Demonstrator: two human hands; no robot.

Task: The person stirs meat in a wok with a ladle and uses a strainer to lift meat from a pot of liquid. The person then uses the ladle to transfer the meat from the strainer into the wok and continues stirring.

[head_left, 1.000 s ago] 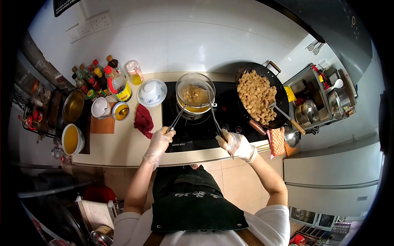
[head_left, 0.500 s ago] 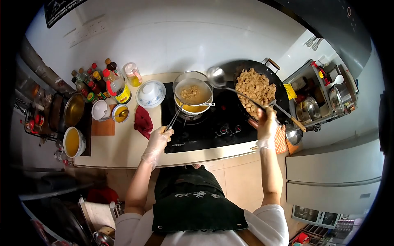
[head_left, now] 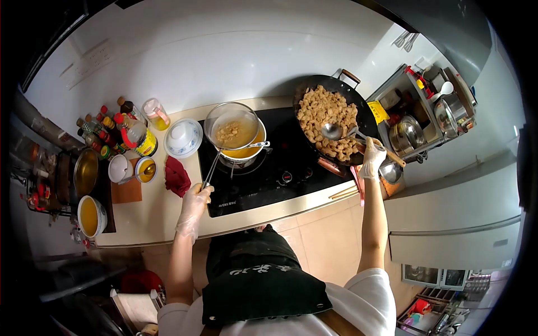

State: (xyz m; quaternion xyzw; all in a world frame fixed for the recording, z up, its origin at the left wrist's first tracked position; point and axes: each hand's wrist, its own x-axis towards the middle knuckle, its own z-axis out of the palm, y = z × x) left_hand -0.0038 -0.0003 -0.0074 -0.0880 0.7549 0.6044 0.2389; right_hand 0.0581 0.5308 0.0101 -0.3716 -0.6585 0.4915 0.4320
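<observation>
My left hand (head_left: 194, 207), in a clear glove, is closed on the handle of a round mesh strainer (head_left: 216, 124). Some light brown pieces (head_left: 228, 133) lie in the strainer, which is over a pot (head_left: 259, 134) of yellow liquid. Also gloved, my right hand (head_left: 372, 157) is wrapped round the handle of a metal ladle (head_left: 332, 131). The ladle's bowl is over the browned pieces (head_left: 325, 106) in a black wok (head_left: 365, 109). Beside that hand, a wooden-handled utensil (head_left: 395, 158) leans across the wok's edge.
Sauce bottles (head_left: 141, 139), a lidded bowl (head_left: 184, 138) and a dark red cloth (head_left: 176, 176) are on the counter to the left. Chopsticks (head_left: 343, 193) lie at the front edge. A rack (head_left: 428, 120) with metal bowls is at the right.
The ladle has moved right, from between pot and wok to over the wok's pieces. My view has shifted, and the strainer remains over the pot.
</observation>
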